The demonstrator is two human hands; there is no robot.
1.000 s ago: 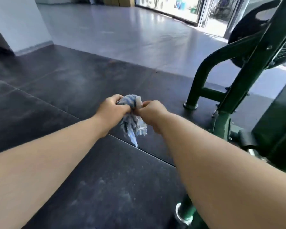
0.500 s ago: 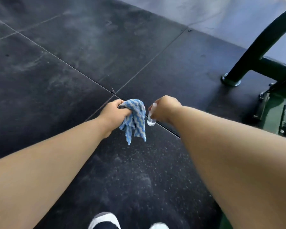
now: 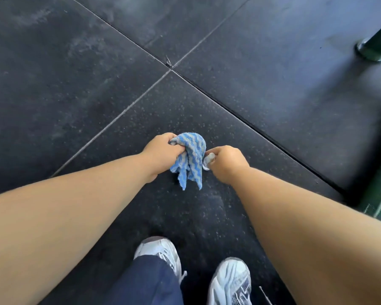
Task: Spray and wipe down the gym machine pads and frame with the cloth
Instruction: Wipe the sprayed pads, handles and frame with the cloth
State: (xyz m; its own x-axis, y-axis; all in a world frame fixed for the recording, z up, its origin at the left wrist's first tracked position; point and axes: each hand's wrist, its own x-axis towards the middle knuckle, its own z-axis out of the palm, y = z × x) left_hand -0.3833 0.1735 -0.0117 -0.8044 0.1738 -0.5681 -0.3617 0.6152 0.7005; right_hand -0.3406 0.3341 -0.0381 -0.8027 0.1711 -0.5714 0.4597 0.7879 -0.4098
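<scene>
Wetting the cloth before any wiping starts.

Both arms reach forward and down over the floor mats, the 2 hands close together above the tile nearest the shoes. The left hand has its fingers curled tight around a bunched blue-striped cloth, whose ends hang free. The right hand is fisted around a small clear spray bottle, its tip just beside the cloth. Judged step: dampening. Next, turn toward the green machine frame at the mat's far right corner.
</scene>
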